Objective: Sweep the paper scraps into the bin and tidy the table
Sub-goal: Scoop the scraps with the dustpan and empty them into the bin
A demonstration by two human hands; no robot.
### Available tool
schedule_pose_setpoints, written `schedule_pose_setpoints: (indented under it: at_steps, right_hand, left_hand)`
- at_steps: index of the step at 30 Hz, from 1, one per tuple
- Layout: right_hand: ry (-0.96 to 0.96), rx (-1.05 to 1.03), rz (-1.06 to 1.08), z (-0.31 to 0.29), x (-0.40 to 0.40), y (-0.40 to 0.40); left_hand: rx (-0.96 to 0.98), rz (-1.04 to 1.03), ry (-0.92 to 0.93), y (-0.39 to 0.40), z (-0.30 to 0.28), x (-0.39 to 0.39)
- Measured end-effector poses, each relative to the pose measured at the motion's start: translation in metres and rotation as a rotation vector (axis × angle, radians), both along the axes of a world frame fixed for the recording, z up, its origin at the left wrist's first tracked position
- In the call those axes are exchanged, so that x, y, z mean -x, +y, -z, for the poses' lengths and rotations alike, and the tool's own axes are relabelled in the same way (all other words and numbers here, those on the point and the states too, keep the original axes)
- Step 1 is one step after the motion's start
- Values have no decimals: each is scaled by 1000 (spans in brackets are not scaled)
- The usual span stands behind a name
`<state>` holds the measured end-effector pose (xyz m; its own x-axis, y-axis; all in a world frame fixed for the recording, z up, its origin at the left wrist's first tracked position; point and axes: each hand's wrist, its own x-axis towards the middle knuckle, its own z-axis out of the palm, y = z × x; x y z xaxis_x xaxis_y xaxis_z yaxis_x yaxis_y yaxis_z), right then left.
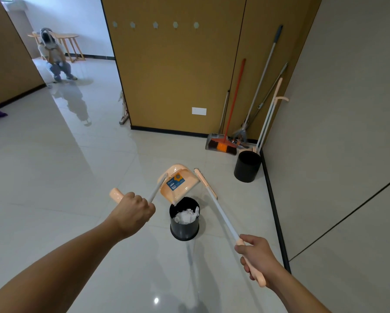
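Observation:
A peach dustpan (178, 182) with a blue label hangs tilted over a black bin (184, 229), its lip just above the bin's rim. White paper scraps (187, 215) lie inside the bin. My left hand (133, 212) is shut on the dustpan's long white handle near its peach grip. My right hand (256, 256) grips the peach end of a broom (214, 204), whose white pole slants up to a brush head on the floor right of the dustpan.
A second black bin (247, 167) stands by the right wall (336, 132). Several brooms and mops (232, 123) lean in the corner against the yellow partition (178, 64). A person (54, 57) crouches far left near a wooden table (66, 38). Glossy floor tiles (65, 177) spread to the left.

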<state>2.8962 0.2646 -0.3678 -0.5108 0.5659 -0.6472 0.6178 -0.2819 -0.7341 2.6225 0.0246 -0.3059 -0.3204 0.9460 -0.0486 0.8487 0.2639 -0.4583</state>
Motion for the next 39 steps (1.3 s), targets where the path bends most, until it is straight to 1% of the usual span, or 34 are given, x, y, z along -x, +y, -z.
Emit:
schedule_pose_setpoints:
  at_steps: [6, 9, 12, 15, 18, 20, 23, 26, 30, 33, 36, 39]
  right_hand:
    - [11, -13, -49, -7, 11, 9]
    - [19, -12, -88, -9, 19, 11]
    - [42, -17, -125, -11, 28, 12]
    - [57, -19, -178, -13, 38, 10]
    - [86, -20, -242, -20, 49, 7]
    - [115, -17, -307, -27, 57, 0]
    - [153, 37, -421, -33, 72, -17]
    - [141, 141, -553, -43, 87, -43]
    - [186, 231, -758, -62, 110, -80]
    - [222, 248, -896, -78, 126, -109]
    - [269, 166, -1060, -89, 132, -142]
    - [285, 160, -1128, -95, 134, -173]
  left_hand:
    - [-21, -95, -1, -2, -8, 0]
    - [-77, -137, -20, -10, -10, 0]
    - [-90, -202, -14, -17, -11, -4]
    - [-99, -341, -25, -28, -8, -11]
    - [-197, -518, -50, -42, -6, -21]
    - [-274, -625, -83, -53, -7, -33]
    - [-336, -778, -118, -75, -5, -55]
    - [-359, -919, -154, -100, 4, -82]
    - [-343, -1070, -176, -128, 7, -116]
    - [-289, -1105, -185, -149, 7, -136]
    - [-235, -1120, -197, -168, 6, -149]
    - [-213, -1078, -192, -178, 9, -154]
